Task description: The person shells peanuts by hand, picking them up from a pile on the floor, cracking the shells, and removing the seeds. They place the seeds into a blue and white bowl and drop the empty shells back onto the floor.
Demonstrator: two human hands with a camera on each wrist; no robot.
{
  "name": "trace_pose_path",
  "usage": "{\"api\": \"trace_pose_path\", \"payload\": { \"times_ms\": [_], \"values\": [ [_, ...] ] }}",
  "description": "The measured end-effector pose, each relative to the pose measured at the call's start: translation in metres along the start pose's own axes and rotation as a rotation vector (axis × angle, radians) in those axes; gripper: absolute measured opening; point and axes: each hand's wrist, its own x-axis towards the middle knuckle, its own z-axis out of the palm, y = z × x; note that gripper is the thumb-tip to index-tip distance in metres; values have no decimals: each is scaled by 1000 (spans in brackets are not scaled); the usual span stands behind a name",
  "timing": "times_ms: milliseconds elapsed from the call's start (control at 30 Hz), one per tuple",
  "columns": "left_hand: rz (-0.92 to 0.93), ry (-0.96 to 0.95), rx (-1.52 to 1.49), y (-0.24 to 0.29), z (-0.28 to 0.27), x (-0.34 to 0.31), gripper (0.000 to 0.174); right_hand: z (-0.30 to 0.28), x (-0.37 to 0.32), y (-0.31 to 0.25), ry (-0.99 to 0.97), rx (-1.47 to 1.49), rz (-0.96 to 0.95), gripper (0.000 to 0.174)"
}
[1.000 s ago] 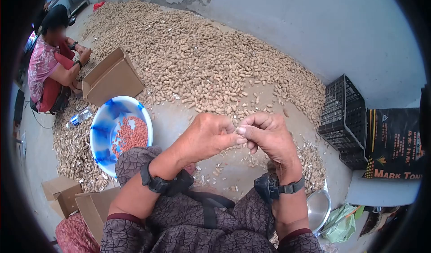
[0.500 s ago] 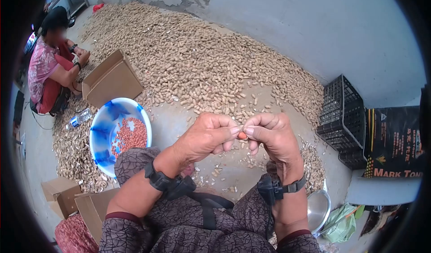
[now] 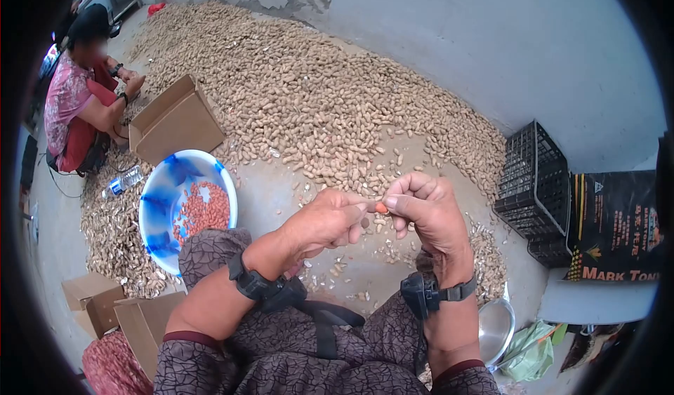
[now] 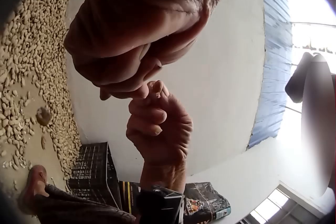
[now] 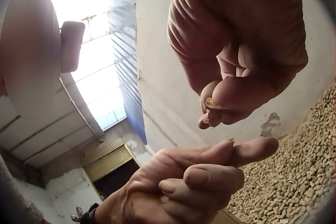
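Note:
My right hand (image 3: 425, 209) pinches a peanut (image 3: 380, 207) between thumb and index finger, and its reddish kernel shows at the fingertips. In the right wrist view a pale bit of peanut shell (image 5: 211, 103) sticks out at the thumb. My left hand (image 3: 326, 219) is close beside it, index finger stretched toward the peanut, thumb along that finger and the other fingers bent; nothing shows in its grasp. Just below the left fingers is a small brown shell piece (image 3: 365, 222) in the air, blurred in the left wrist view. A blue-and-white basin (image 3: 232, 184) holding red peanut kernels (image 3: 203, 209) stands left of my knee.
A large heap of unshelled peanuts (image 3: 295, 100) spreads toward the wall. Empty shells (image 3: 112, 233) lie at left near a cardboard box (image 3: 175, 125) and water bottle (image 3: 123, 182). Black crates (image 3: 533, 184) and a metal bowl (image 3: 496, 332) stand right. Another person (image 3: 81, 107) squats at far left.
The joined fingertips have drawn apart and the red kernel has come into sight. A shell piece has left the left fingers and drops, while the right hand keeps its pinch.

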Motion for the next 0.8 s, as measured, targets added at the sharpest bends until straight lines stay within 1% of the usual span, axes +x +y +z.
{"api": "trace_pose_path", "payload": {
  "times_ms": [33,67,100,133,200,233,267,300,333,400,467,533,633,733,800],
  "values": [
    [-50,-17,-35,1,-1,0,22,2,0,0,-1,0,3,7],
    [-53,-16,-39,1,-2,0,22,4,-1,-1,3,-92,17,7],
    [-41,-36,-124,0,-3,1,24,7,-1,-1,6,-185,31,7],
    [-28,-55,-208,-1,-3,2,26,10,-1,-1,2,-186,35,7],
    [-20,-40,-227,-4,-1,3,27,14,-1,0,8,-288,24,8],
    [-13,-30,-240,-5,0,3,28,14,-2,0,8,-289,26,8],
    [-12,-30,-243,-6,-1,4,28,14,-2,0,14,-284,-28,10],
    [23,-48,-245,-8,-2,6,26,15,-2,-1,17,-279,-82,12],
    [58,-66,-246,-8,-3,6,25,16,-3,-3,13,-280,-81,12],
    [67,-50,-288,-7,-1,5,24,14,-5,-6,20,-124,-70,15],
    [75,-38,-330,-7,0,4,24,10,-4,-5,-3,-136,-86,15],
    [66,-78,-397,-8,0,3,23,10,-4,-4,-28,-149,-99,15],
    [91,-50,-349,-13,2,6,23,11,-3,-2,-39,-226,-118,15],
    [99,-3,-322,-12,5,4,23,14,-3,-1,-36,-235,-142,14],
    [104,-39,-353,-13,2,4,23,14,-1,2,33,-290,-186,12]
  ]
}}
